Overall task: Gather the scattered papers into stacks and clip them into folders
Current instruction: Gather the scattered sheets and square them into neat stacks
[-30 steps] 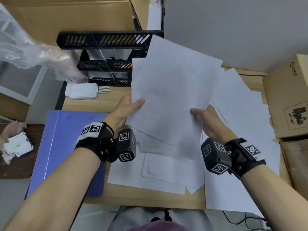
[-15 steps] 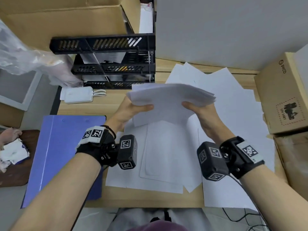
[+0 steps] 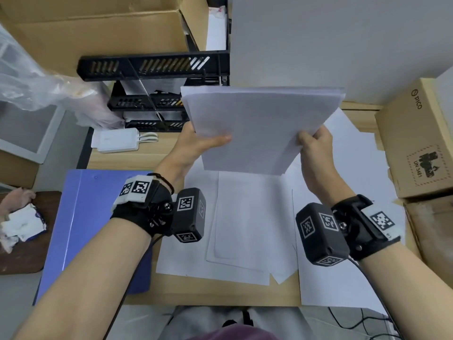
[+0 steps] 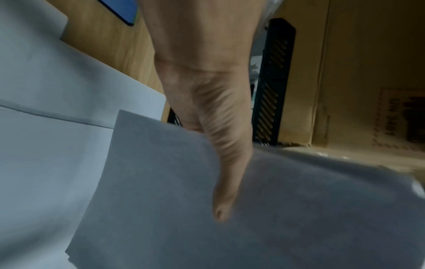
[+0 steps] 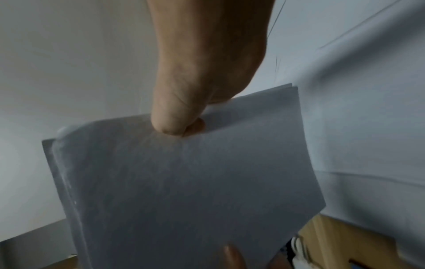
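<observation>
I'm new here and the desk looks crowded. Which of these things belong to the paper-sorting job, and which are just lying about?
Part of the job:
- paper stack, held by the left hand and right hand
- loose sheets on the desk
- blue folder

Just lying about:
- black tray rack
- white charger
- cardboard box
- plastic wrap

The stack of papers [image 3: 262, 126] is matt white paper, smooth. The counter [image 3: 220, 293] shows pale wood grain with a dull finish. The folder [image 3: 93, 217] looks like smooth blue plastic, the tiered tray [image 3: 152, 67] black slotted plastic, and the box [image 3: 416, 143] plain brown cardboard.
</observation>
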The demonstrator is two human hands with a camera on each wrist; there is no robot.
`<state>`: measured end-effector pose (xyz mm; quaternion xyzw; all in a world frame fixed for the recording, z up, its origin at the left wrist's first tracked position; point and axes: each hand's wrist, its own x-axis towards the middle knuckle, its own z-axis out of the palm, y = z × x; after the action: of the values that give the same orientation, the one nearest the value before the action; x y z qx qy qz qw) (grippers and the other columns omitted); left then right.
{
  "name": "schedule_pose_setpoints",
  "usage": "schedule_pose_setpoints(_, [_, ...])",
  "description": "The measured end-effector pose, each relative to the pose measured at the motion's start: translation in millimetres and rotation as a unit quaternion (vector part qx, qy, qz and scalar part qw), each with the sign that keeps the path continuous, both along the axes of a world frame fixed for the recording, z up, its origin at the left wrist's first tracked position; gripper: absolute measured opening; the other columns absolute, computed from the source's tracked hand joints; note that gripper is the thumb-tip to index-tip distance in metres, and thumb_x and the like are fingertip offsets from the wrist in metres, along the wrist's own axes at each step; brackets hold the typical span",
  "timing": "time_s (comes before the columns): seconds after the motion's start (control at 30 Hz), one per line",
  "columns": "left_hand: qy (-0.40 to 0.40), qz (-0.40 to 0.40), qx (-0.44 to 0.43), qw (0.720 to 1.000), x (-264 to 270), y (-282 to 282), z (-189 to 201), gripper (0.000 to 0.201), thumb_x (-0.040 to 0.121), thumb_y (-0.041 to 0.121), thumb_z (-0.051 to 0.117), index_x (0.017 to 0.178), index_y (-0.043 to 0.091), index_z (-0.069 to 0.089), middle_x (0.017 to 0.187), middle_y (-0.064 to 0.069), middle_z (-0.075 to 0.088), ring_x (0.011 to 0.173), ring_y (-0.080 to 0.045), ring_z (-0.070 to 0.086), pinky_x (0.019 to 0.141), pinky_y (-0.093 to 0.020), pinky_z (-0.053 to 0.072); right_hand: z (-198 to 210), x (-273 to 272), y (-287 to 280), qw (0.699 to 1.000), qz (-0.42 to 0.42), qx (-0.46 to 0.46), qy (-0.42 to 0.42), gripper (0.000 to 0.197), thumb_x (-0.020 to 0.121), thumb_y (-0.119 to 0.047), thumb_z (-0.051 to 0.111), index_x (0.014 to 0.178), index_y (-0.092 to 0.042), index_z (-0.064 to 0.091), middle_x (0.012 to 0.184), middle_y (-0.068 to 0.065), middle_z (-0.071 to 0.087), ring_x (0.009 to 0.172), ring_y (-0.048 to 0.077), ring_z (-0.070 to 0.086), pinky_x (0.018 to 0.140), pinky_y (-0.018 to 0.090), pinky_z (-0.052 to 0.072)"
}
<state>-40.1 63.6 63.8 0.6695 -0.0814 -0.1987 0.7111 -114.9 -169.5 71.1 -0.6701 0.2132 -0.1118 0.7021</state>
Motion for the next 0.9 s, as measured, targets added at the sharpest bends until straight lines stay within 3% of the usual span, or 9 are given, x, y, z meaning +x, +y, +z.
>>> schedule_pose_setpoints(0.1, [0.027,-0.023,0.016,0.999,-3.0,12.5,-11.1,0.049,0.076,-0.006,0.075,0.121,0.008,0.061,0.123,-0.013,0.066,0.112,-0.022,0.063,0.096,-0.033,0.051,-16.0,-7.9,-17.2,0.993,0.086,-0.053,0.059,0.031,0.070,0.001,0.041,0.097,0.005,0.055,0.090,0.008,0.054,0.086,0.019,0.048,0.075,0.035,0.038])
schedule_pose_setpoints(0.17, [0.035,-0.050,0.061,0.996,-8.4,17.3,-20.5,0.048,0.078,0.000,0.076,0.123,0.003,0.061,0.119,-0.010,0.068,0.108,-0.019,0.064,0.094,-0.031,0.050,-23.5,-10.7,-23.1,0.981,0.157,-0.066,0.092,0.032,0.072,-0.002,0.045,0.100,-0.006,0.062,0.097,0.006,0.060,0.092,0.020,0.052,0.081,0.038,0.040])
schedule_pose_setpoints(0.23, [0.040,-0.062,0.082,0.994,-15.4,14.0,-26.5,0.040,0.080,0.010,0.076,0.118,0.006,0.064,0.109,-0.002,0.069,0.101,-0.012,0.064,0.089,-0.027,0.049,-25.7,-8.9,-21.0,0.976,0.185,-0.052,0.106,0.032,0.073,-0.003,0.048,0.100,-0.013,0.061,0.100,0.000,0.059,0.094,0.017,0.050,0.083,0.033,0.038])
schedule_pose_setpoints(0.33, [0.059,-0.053,0.075,0.994,-17.3,4.1,-22.9,0.037,0.081,0.012,0.077,0.112,0.028,0.064,0.107,0.013,0.072,0.104,-0.003,0.065,0.089,-0.021,0.048,-22.3,-3.2,-15.9,0.983,0.151,-0.033,0.100,0.037,0.084,0.002,0.045,0.112,-0.017,0.060,0.109,-0.005,0.062,0.101,0.012,0.055,0.086,0.027,0.043])
schedule_pose_setpoints(0.47, [0.062,-0.086,0.090,0.990,-7.8,5.4,-27.8,0.049,0.079,0.020,0.079,0.123,0.030,0.057,0.121,0.007,0.068,0.116,-0.008,0.061,0.101,-0.030,0.047,-25.8,-4.0,-29.6,0.973,0.163,-0.028,0.160,0.040,0.095,-0.002,0.045,0.126,-0.023,0.057,0.118,-0.016,0.063,0.109,-0.002,0.054,0.084,0.015,0.038])
schedule_pose_setpoints(0.57, [0.064,-0.067,0.107,0.990,-11.9,2.4,-43.1,0.037,0.088,0.023,0.071,0.120,0.033,0.057,0.121,0.010,0.067,0.116,-0.006,0.060,0.105,-0.034,0.045,-42.1,-10.5,-29.5,0.960,0.183,-0.037,0.210,0.032,0.100,-0.013,0.045,0.130,-0.019,0.055,0.125,-0.010,0.060,0.118,0.009,0.051,0.092,0.022,0.033])
schedule_pose_setpoints(0.7, [0.072,-0.007,0.093,0.993,-4.4,-9.9,-40.9,0.026,0.088,0.027,0.070,0.114,0.027,0.064,0.113,0.011,0.071,0.106,-0.006,0.066,0.101,-0.035,0.050,-39.2,-7.2,-26.2,0.972,0.142,-0.069,0.173,0.022,0.099,-0.018,0.049,0.117,-0.018,0.062,0.117,-0.006,0.066,0.106,0.007,0.061,0.089,0.023,0.045])
schedule_pose_setpoints(0.77, [0.070,-0.017,0.072,0.995,2.8,-15.1,-33.3,0.027,0.089,0.029,0.068,0.115,0.025,0.064,0.114,0.009,0.071,0.106,-0.008,0.067,0.095,-0.030,0.053,-34.0,-3.8,-32.8,0.975,0.122,-0.080,0.165,0.017,0.096,-0.018,0.052,0.106,-0.017,0.065,0.107,-0.002,0.070,0.099,0.014,0.066,0.087,0.030,0.052])
schedule_pose_setpoints(0.9, [0.108,-0.049,0.116,0.986,5.7,-18.4,-55.5,0.030,0.095,0.027,0.062,0.124,0.020,0.059,0.120,0.003,0.069,0.106,-0.014,0.067,0.084,-0.024,0.054,-57.4,-23.5,-46.7,0.960,0.134,-0.074,0.236,0.023,0.094,-0.014,0.051,0.113,-0.010,0.063,0.102,0.009,0.071,0.086,0.024,0.066,0.079,0.038,0.054])
